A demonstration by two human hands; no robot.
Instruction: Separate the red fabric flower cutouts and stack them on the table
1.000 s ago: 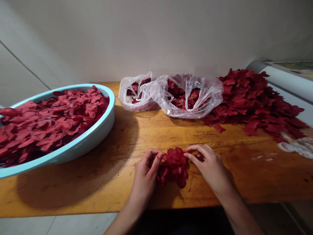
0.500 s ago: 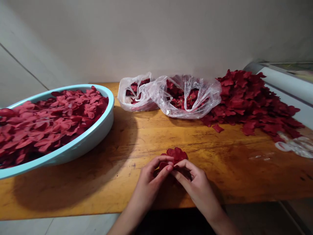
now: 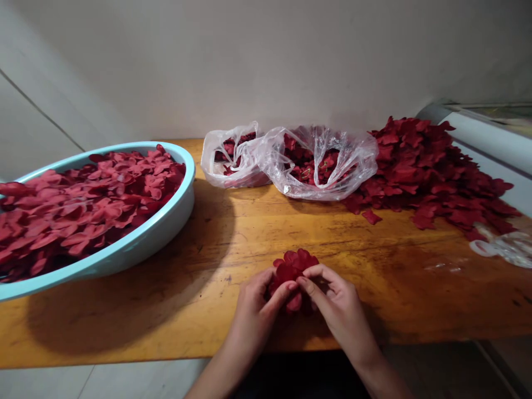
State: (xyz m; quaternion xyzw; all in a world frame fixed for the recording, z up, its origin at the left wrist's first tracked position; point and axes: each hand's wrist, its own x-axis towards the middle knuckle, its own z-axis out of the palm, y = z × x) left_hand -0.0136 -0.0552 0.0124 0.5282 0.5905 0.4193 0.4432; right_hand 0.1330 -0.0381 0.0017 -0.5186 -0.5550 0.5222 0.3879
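Between our hands: a red petal cluster (image 3: 294, 266), near the wooden table's (image 3: 257, 221) front edge.
Left hand: ours (image 3: 254, 303) grasps the cluster, thumb over its front.
Right hand: ours (image 3: 343, 302) pinches petals, thumb tip just beside the left thumb.
Change: a second ago we gripped opposite sides; now our thumbs come together at the front.
Meaning: our work seems to have shifted from the cluster's sides to its middle.
Left of our hands: a petal-filled light-blue basin (image 3: 172, 224).
Beyond our right hand: a loose petal pile (image 3: 428, 172).
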